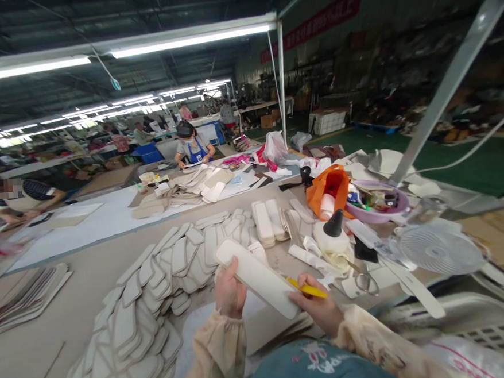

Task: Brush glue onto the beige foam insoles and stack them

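Note:
A long white strip with rounded ends [258, 276], flat like a cut shoe or bag piece, is held up slanting in front of me. My left hand [231, 291] is closed on its upper left part, thumb on the face. My right hand [319, 305] grips a yellow-handled tool [308, 288], its kind not clear, with fingers at the strip's lower right end. Beyond my hands, many similar pale pieces [155, 282] lie overlapped in a curved row on the table. Below the strip lie more stacked pieces [283, 333], partly covered by my hands.
A glue bottle with dark nozzle [333, 235], scissors [365, 283], an orange bag [327, 186], a purple basin [380, 203] and a white fan [441, 247] stand at right. Dark-edged sheets [26, 297] are stacked left. Two co-workers [195, 144] sit across the tables.

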A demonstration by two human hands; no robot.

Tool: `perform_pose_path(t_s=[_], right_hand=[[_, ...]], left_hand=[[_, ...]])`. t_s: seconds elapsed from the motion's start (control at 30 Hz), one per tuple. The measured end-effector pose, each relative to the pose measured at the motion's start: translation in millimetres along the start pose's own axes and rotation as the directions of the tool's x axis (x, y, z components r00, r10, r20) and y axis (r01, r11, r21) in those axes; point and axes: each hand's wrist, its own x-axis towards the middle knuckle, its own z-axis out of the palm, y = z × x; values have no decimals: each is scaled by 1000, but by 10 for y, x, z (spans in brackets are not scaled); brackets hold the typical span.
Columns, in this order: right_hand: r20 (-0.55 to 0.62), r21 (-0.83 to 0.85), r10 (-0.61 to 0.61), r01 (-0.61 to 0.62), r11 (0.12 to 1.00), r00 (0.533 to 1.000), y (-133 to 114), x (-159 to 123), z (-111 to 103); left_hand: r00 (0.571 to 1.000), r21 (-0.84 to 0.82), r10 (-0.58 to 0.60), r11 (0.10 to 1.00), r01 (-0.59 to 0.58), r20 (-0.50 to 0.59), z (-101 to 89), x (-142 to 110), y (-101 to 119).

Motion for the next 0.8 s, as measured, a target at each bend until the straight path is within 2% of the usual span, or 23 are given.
perform_pose_path(t_s=[0.2, 0.37, 0.5, 0.63, 0.8], right_hand=[[-4, -37, -20, 20, 999, 1000, 106, 18, -77], [5, -61, -31, 31, 998, 1000, 173, 11, -108], [-11, -68, -23, 22, 997, 1000, 184, 15, -106], [-21, -135, -46, 43, 990, 999, 173, -5, -102], [-28, -206, -38, 31, 978, 999, 161, -29, -118]], left_hand=[[1000, 0, 24, 1000, -24, 11, 46, -93, 38], [997, 69, -27, 997, 21, 78, 59, -244, -145], [997, 60, -38, 998, 34, 66, 35, -292, -253], [999, 51, -18, 999, 16, 34, -13, -225, -185], [999, 5, 34, 999, -34, -28, -65, -121, 17]])
